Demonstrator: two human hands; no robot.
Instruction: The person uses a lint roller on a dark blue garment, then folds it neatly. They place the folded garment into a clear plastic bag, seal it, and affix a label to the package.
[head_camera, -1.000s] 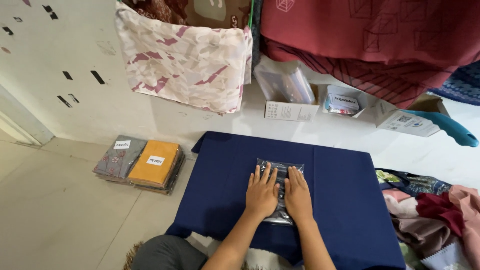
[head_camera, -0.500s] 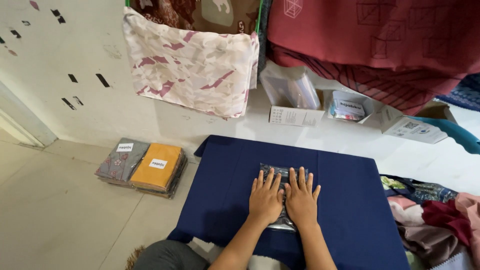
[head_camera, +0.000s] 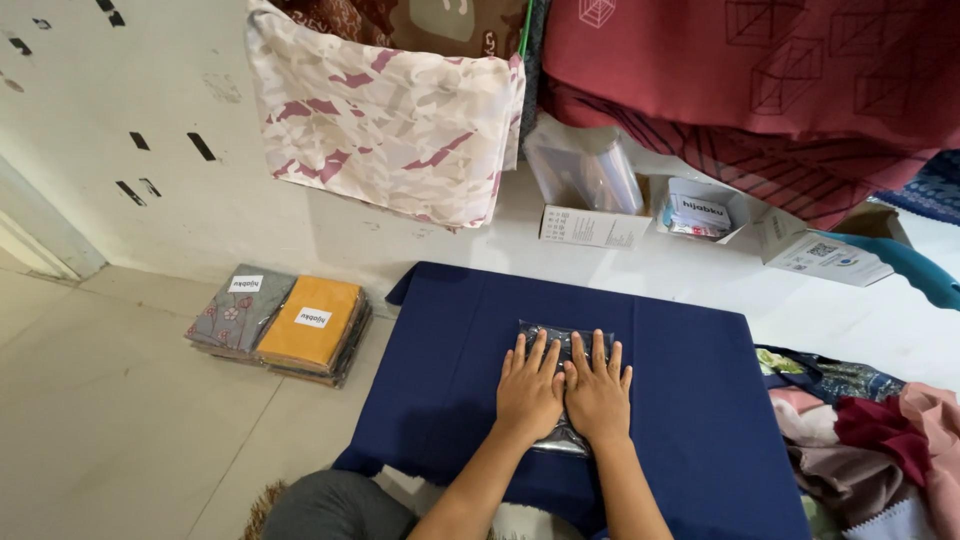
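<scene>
On the blue cloth (head_camera: 690, 400), both hands, left (head_camera: 530, 392) and right (head_camera: 598, 397), press flat with spread grip on a clear packet (head_camera: 560, 340), orange stack (head_camera: 310, 325) at nine o'clock.

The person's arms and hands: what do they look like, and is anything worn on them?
Both forearms are bare, with no sleeve in view. The left hand and the right hand wear no gloves. I see no ring, watch or bracelet. The fingernails look short and unpainted, though they are small in the head view.
</scene>
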